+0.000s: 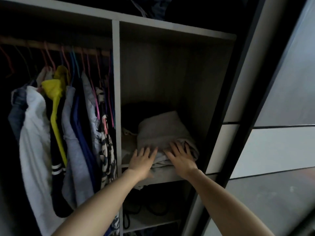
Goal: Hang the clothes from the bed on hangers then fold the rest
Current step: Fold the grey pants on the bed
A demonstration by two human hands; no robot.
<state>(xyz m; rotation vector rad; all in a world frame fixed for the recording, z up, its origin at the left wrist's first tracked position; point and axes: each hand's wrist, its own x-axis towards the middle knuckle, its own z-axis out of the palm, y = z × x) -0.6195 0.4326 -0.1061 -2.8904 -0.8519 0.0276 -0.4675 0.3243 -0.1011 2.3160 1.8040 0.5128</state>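
Fingers of the left hand and right hand lie straight and spread, pressing flat on the folded grey garment on the wardrobe shelf, gripping nothing. Soft and light, it would likely sag; best lifted from beneath.

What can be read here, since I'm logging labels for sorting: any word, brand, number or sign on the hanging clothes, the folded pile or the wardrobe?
None: no readable text on the hanging clothes, the folded grey garment or the wardrobe. The picture is dim and blurred.
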